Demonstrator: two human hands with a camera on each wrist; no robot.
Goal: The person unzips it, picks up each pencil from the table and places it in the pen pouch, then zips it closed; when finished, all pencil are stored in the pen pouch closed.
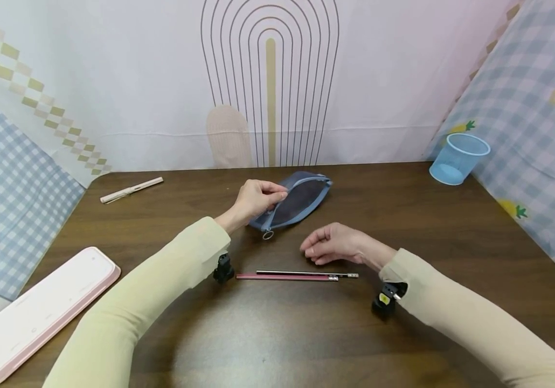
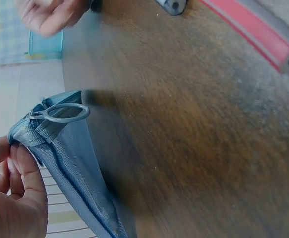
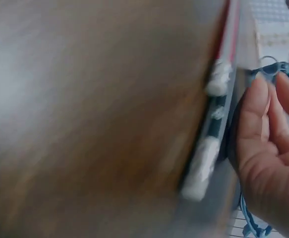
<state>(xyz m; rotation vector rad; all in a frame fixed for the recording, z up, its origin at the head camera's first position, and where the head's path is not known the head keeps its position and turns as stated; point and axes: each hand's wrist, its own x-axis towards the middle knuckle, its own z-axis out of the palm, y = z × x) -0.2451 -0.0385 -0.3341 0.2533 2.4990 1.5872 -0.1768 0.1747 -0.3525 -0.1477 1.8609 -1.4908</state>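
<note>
My left hand [image 1: 254,200] pinches the near-left edge of a blue zip pouch [image 1: 307,200], which lies with its mouth spread and the zipper undone. The ring pull [image 1: 268,235] hangs at the pouch's near end; the left wrist view shows this ring [image 2: 67,113] close to my fingertips. My right hand [image 1: 338,245] hovers over the table in front of the pouch, fingers loosely curled and holding nothing. Just below it, a pink pencil [image 1: 284,277] and a black pencil [image 1: 306,272] lie side by side, their eraser ends pointing right.
A white pen [image 1: 132,189] lies at the back left of the table. Along the left edge is a long white slab with a pink rim [image 1: 40,318]. A light-blue mesh cup [image 1: 458,160] stands at the back right. Patterned cloth hangs behind and on both sides.
</note>
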